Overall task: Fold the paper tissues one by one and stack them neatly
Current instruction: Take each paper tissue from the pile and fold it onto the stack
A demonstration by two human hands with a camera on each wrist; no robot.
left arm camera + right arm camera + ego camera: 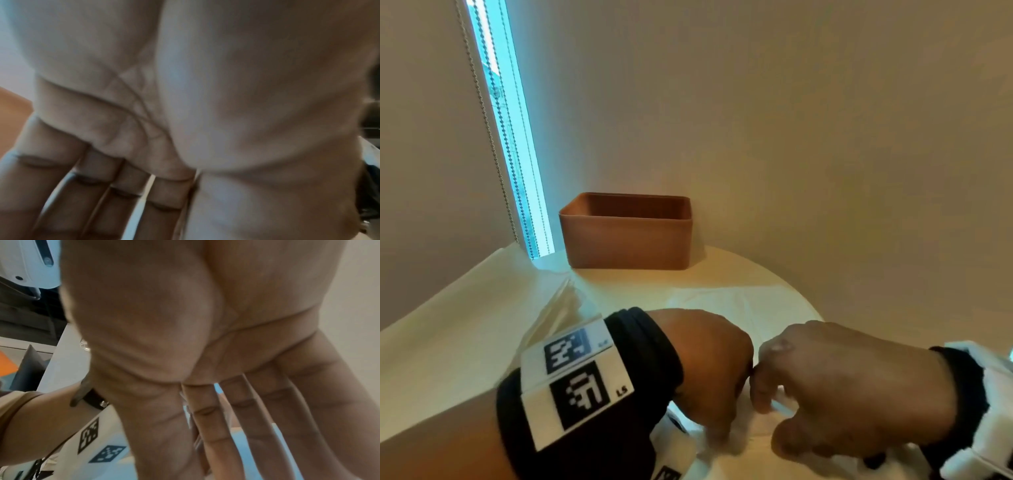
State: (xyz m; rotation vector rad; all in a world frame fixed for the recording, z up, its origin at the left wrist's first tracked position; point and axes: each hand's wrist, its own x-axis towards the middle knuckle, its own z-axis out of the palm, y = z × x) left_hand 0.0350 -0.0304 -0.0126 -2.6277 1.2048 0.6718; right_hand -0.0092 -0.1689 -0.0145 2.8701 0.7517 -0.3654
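A white paper tissue point(736, 442) lies on the round pale table point(654, 279) near its front edge. My left hand point(709, 370) and right hand point(842, 387) meet knuckle to knuckle above it, fingers pointing down. The right hand pinches a fold of the tissue between thumb and fingers. The left hand's fingertips are blurred where they meet the tissue and seem to pinch it too. The left wrist view is filled by the left hand point(185, 113), thumb pressed against the index finger. The right wrist view shows the right hand point(185, 337) the same way, with a sliver of white between thumb and index.
A brown open box point(626, 233) stands at the back of the table against the wall. Another flat white sheet point(750, 301) lies beyond my hands. Pale creased sheets point(482, 308) cover the left side. A window strip with bead chains point(510, 137) is at the back left.
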